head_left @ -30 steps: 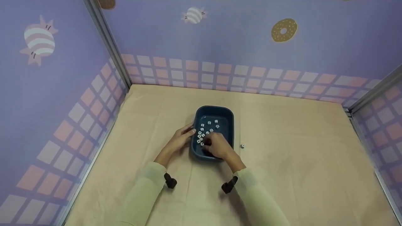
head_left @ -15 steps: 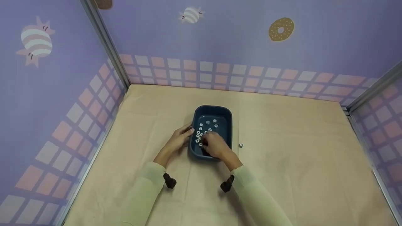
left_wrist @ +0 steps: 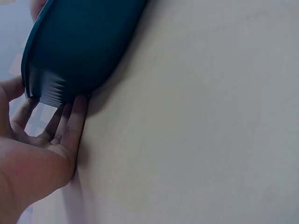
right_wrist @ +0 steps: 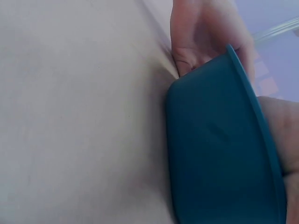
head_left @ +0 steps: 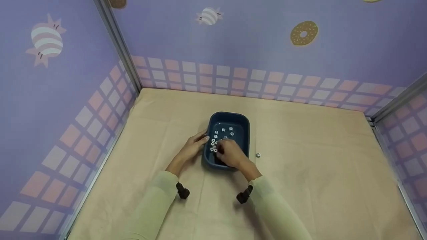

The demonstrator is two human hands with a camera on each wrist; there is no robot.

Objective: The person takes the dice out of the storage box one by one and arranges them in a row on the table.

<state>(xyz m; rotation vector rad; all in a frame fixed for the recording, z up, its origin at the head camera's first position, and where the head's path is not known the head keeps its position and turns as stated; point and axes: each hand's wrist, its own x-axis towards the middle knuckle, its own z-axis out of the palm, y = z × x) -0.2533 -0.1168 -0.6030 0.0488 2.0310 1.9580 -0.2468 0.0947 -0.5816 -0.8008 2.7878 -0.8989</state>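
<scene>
A dark blue plastic tub (head_left: 240,143) with rounded corners lies on the cloth, several small white dice (head_left: 213,140) spread over its floor, mostly along the left side. My left hand (head_left: 192,146) grips the tub's left side, thumb over the rim. Its fingers (left_wrist: 72,123) press the outer wall in the left wrist view. Reaching over the near right rim, my right hand (head_left: 232,154) is inside the tub with bent fingers at the dice. Its fingertips are partly hidden, and I cannot tell whether they hold a die. In the right wrist view the tub wall (right_wrist: 219,149) covers them.
One loose die (head_left: 258,155) lies on the beige cloth (head_left: 317,166) right of the tub. Patterned purple walls (head_left: 250,40) enclose the table at the back and both sides. A dark wrist mount (head_left: 182,191) projects from each sleeve.
The nearest die in the tub has shifted slightly away, toward the other dice. A die by my right fingers is now covered by that hand. My left hand keeps its grip on the tub.
</scene>
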